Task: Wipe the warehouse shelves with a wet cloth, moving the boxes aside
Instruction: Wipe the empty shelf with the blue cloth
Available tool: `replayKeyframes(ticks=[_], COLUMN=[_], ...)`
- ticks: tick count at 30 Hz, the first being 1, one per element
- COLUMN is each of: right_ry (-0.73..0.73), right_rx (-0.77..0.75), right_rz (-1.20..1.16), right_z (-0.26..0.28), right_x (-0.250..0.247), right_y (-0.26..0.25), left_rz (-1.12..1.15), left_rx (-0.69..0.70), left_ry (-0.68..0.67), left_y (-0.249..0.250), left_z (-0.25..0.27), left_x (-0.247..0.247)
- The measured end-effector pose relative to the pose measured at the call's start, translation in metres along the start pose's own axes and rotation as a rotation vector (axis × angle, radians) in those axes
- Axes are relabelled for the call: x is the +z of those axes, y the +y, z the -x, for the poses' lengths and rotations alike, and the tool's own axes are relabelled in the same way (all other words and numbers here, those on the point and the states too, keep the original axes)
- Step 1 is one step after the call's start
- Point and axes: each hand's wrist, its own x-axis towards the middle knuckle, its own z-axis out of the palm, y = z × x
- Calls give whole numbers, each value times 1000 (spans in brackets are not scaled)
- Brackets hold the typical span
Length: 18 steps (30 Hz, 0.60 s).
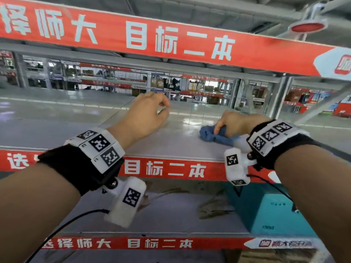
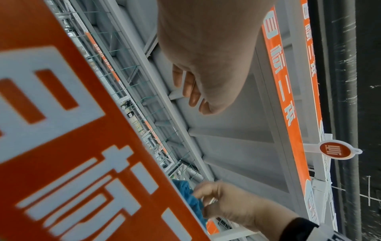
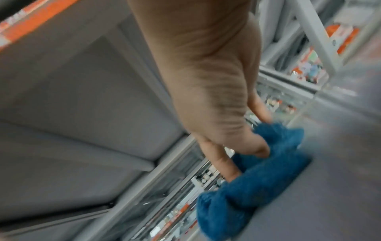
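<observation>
A grey metal shelf (image 1: 161, 143) runs across the head view at chest height. A bunched blue cloth (image 1: 209, 136) lies on it at the right. My right hand (image 1: 218, 130) rests on the cloth with its fingers curled round it. In the right wrist view the fingertips (image 3: 233, 174) dig into the blue cloth (image 3: 257, 182) against the shelf. My left hand (image 1: 165, 108) hovers above the middle of the shelf, fingers loosely curled, holding nothing. The left wrist view shows the left hand (image 2: 195, 97) empty under the upper shelf, and the right hand (image 2: 216, 200) on the cloth (image 2: 189, 195).
A red banner (image 1: 165, 169) covers the shelf's front edge, and another red banner (image 1: 171, 40) hangs on the shelf above. A teal box (image 1: 275, 211) stands on the lower shelf at the right. A grey upright post (image 1: 281, 95) stands at the right. More racks fill the background.
</observation>
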Motion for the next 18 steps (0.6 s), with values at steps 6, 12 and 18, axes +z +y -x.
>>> replayKeyframes(ticks=[6, 12, 18], right_ry=[-169, -216, -113], right_rx=[201, -149, -468], right_rz=[-443, -499, -381], right_z=[-33, -62, -81], right_x=[1, -2, 3], right_y=[48, 19, -18], left_rz=[10, 89, 181], left_rx=[-39, -56, -237], left_ry=[-11, -20, -83], left_y=[3, 2, -5], left_z=[-28, -39, -46], left_x=[16, 33, 48])
